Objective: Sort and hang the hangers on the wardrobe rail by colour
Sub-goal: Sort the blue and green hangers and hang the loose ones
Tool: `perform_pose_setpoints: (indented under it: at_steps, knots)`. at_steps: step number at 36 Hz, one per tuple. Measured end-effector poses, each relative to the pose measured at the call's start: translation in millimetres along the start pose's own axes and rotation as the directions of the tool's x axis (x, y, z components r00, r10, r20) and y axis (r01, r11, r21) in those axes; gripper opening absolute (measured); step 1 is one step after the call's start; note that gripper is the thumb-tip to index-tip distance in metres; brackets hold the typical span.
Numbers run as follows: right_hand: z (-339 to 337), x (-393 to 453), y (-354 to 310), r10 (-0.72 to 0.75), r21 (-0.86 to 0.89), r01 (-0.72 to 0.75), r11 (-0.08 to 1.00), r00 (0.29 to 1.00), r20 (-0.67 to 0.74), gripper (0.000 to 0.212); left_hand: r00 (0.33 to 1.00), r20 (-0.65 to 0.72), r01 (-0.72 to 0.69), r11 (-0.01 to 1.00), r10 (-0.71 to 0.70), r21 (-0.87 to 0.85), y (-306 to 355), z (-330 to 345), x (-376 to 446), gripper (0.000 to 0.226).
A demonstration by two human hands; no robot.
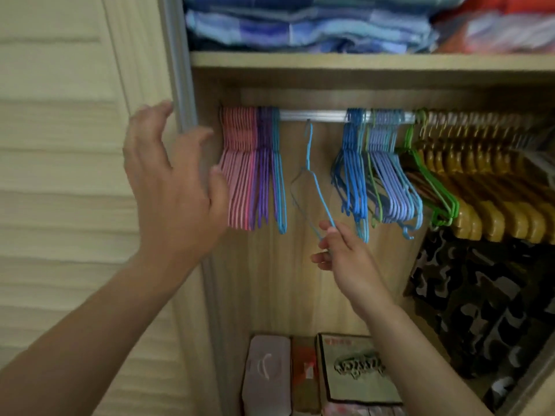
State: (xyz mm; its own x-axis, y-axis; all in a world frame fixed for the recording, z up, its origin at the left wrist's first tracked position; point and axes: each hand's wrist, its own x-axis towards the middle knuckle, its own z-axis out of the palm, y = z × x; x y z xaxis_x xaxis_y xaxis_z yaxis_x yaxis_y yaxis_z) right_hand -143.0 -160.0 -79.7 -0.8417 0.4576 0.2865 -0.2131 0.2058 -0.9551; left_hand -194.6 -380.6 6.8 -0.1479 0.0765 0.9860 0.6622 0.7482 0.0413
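A silver wardrobe rail (312, 115) runs across the wardrobe. At its left end hang pink hangers (240, 163), then purple hangers (264, 163) and a few blue hangers (277, 175). A single light blue hanger (309, 151) is below the bare middle of the rail; my right hand (342, 250) pinches its lower corner. My left hand (174, 181) is spread with straight fingers just left of the pink group and holds nothing. Right of the gap hang mixed blue and lilac hangers (378, 169), some green hangers (432, 181) and several wooden hangers (486, 187).
A shelf (360, 61) above the rail carries folded blue and orange fabric. A slatted wardrobe door (75, 145) stands at the left. A camouflage garment (486, 295) hangs at the lower right. Boxes (354, 376) and a pale case (267, 376) sit on the wardrobe floor.
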Motion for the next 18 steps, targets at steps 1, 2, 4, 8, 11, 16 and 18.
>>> perform_pose_setpoints:
  at_steps: [1,2,4,8,11,16,18]
  knots:
    - [3,6,-4,-0.016,-0.028,0.015,1.0,1.0,-0.01,0.027,1.0,-0.015,0.002,0.999,-0.001,0.045,-6,2,11,0.043]
    - [6,14,-7,-0.038,-0.056,0.037,0.998,0.999,-0.021,0.03,0.999,-0.031,0.019,0.996,-0.016,0.083,-11,5,22,0.048]
    - [13,29,-15,-0.088,-0.104,0.084,0.991,0.996,-0.033,0.033,0.997,-0.038,0.07,0.988,-0.065,0.138,-23,13,42,0.057]
    - [27,63,-29,-0.131,-0.156,0.124,0.98,0.991,-0.034,0.025,0.991,-0.013,0.136,0.966,-0.137,0.219,-44,31,55,0.071]
    - [35,88,-33,-0.132,-0.165,0.123,0.979,0.99,-0.044,0.028,0.992,-0.041,0.128,0.961,-0.122,0.244,-50,41,52,0.068]
    - [48,114,-33,-0.112,-0.24,0.098,0.966,0.993,-0.043,0.032,0.994,-0.064,0.096,0.966,-0.083,0.24,-54,44,54,0.067]
    - [53,118,-26,-0.118,-0.306,0.105,0.946,0.993,-0.024,0.035,0.995,-0.062,0.096,0.968,-0.084,0.232,-54,44,54,0.067]
